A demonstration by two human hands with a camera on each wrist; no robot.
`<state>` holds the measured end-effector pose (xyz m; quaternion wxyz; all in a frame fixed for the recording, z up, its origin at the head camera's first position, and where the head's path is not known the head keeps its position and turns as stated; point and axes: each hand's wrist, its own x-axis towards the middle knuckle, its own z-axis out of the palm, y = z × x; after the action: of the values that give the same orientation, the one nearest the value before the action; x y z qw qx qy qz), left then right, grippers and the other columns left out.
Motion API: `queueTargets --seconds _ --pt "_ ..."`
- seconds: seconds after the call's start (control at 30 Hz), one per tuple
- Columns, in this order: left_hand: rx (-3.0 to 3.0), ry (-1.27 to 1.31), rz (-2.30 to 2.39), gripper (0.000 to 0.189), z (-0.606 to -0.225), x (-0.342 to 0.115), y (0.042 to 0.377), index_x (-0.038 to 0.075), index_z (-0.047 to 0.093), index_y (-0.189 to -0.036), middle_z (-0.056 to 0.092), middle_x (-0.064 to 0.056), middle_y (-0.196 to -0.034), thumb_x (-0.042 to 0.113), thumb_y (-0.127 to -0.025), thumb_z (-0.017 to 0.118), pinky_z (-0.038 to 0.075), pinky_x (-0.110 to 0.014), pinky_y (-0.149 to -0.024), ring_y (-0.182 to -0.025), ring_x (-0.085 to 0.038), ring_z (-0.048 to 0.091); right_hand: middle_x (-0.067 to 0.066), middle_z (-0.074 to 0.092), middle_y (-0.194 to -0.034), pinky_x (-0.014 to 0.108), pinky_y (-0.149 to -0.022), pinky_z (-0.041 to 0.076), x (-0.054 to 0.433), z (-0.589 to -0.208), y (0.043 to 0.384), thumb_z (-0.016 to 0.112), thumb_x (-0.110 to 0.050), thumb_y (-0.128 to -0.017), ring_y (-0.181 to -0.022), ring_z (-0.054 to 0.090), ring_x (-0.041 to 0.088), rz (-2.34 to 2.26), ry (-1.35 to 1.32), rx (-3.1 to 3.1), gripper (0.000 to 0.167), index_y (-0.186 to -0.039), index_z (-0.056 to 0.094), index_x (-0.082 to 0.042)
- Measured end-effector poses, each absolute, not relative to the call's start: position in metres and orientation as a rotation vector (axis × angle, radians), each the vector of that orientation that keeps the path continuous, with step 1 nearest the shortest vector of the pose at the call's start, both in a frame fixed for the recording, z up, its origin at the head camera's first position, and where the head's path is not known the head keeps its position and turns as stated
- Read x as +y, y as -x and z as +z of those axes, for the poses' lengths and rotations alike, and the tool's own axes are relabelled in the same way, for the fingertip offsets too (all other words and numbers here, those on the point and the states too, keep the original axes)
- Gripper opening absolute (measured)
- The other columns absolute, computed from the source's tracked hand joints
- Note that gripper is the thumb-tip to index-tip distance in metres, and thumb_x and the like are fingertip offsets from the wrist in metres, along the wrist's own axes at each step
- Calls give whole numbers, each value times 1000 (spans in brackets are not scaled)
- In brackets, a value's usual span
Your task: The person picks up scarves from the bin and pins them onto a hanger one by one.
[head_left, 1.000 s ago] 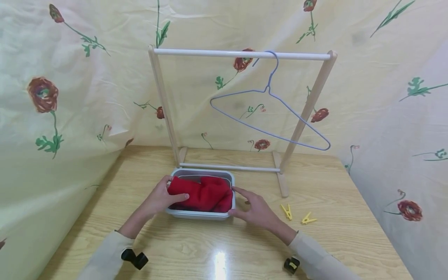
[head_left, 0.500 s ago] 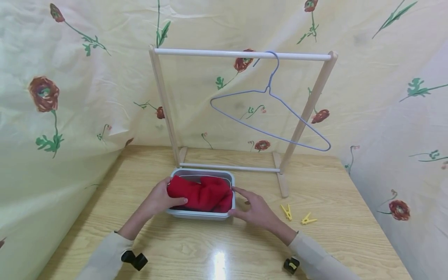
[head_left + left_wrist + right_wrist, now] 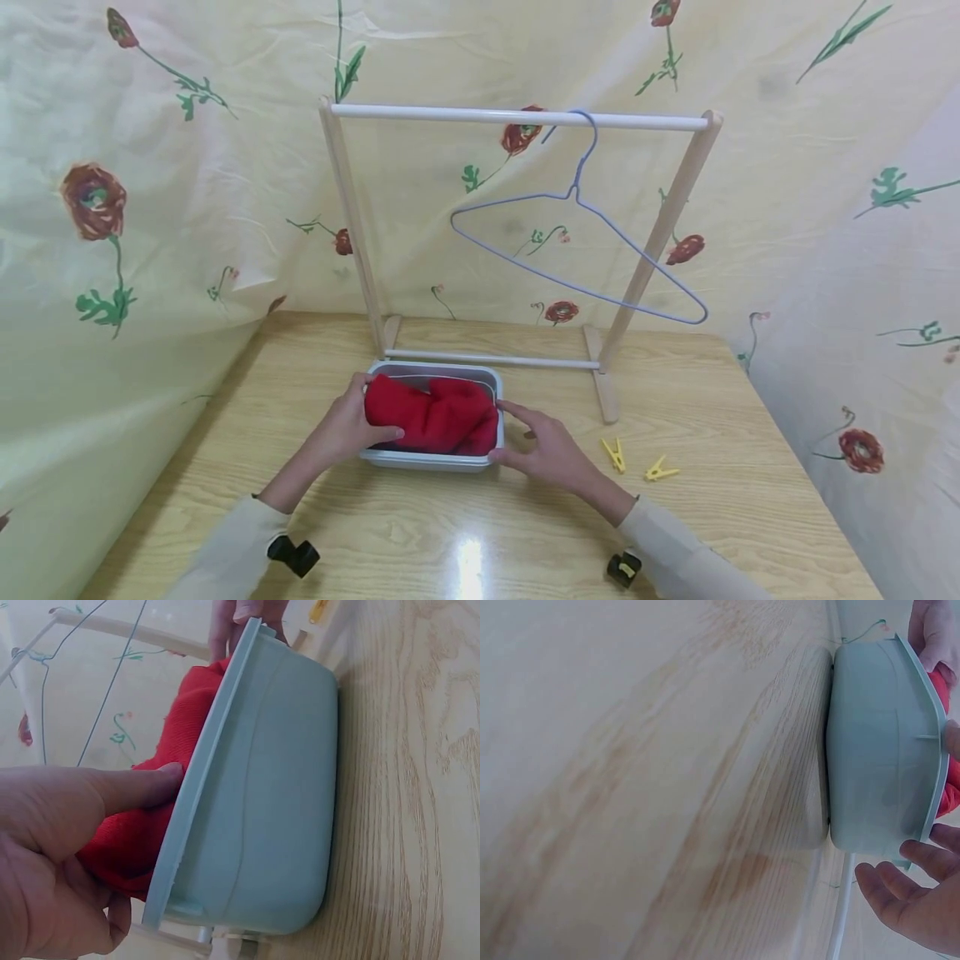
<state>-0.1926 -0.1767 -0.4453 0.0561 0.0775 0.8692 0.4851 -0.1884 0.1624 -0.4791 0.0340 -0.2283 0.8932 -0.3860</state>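
A bundled red knit cloth fills the pale blue-grey plastic basin on the table. My left hand grips the cloth's left end, thumb laid across the near side and fingers at the far side. In the left wrist view the thumb presses into the red fabric just inside the rim. At the basin's opposite end, my right hand touches the rim with spread thumb and index finger. The right wrist view shows the fingers loosely extended at the basin's end wall.
Behind the basin stands a wooden rack with a white top bar and a low crossbar. A blue wire hanger hangs from the top bar. Two yellow clothespins lie right of the right hand. Flowered fabric surrounds the table.
My left hand has shifted slightly right, and the cloth's left end has moved inward with it. The right hand and the basin stay in place.
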Motion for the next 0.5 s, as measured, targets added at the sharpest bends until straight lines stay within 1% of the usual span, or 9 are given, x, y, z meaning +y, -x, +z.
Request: queueTargets --seconds 0.1,0.13,0.2,0.3,0.33,0.4,0.5 --pt "2696 -257 1433 90 -444 -176 192 7 29 -147 59 -20 -133 12 -79 89 58 -48 -91 -118 -38 61 1 54 -151 49 -96 56 162 -480 189 78 -56 -85 -136 53 28 -1190 712 2743 80 -151 51 -22" --pt "2720 -281 1411 90 -444 -176 192 7 32 -148 60 -20 -132 12 -79 89 58 -48 -90 -116 -38 62 1 54 -151 48 -96 56 162 -480 189 78 -55 -85 -136 53 28 -1190 712 2744 80 -151 51 -22" --pt "2754 -329 1372 82 -444 -176 192 7 41 -148 63 -19 -129 11 -80 88 59 -47 -88 -113 -36 63 1 55 -150 48 -96 56 163 -480 189 78 -55 -85 -136 53 28 -1193 710 2744 79 -151 51 -21" --pt "2778 -362 1330 63 -443 -177 192 9 58 -137 66 -16 -124 11 -81 87 60 -44 -84 -108 -33 64 1 55 -150 48 -96 56 163 -479 189 79 -55 -84 -136 53 27 -1195 703 2744 79 -151 51 -21" --pt "2779 -364 1325 57 -443 -177 192 9 62 -132 67 -15 -123 11 -81 87 60 -43 -83 -107 -32 64 1 55 -150 48 -96 56 163 -479 189 79 -55 -84 -136 53 26 -1194 699 2743 79 -151 51 -21" --pt "2776 -355 1327 48 -443 -177 192 10 67 -125 67 -13 -120 10 -82 87 61 -41 -82 -105 -31 64 1 54 -151 48 -96 56 163 -479 189 79 -55 -84 -136 53 27 -1191 696 2741 80 -151 51 -22" --pt "2791 -348 1316 41 -444 -178 192 11 70 -119 69 -11 -117 11 -82 87 61 -39 -81 -102 -28 65 1 54 -151 48 -96 56 163 -480 190 79 -56 -84 -136 53 28 -1189 699 2739 80 -152 51 -22"
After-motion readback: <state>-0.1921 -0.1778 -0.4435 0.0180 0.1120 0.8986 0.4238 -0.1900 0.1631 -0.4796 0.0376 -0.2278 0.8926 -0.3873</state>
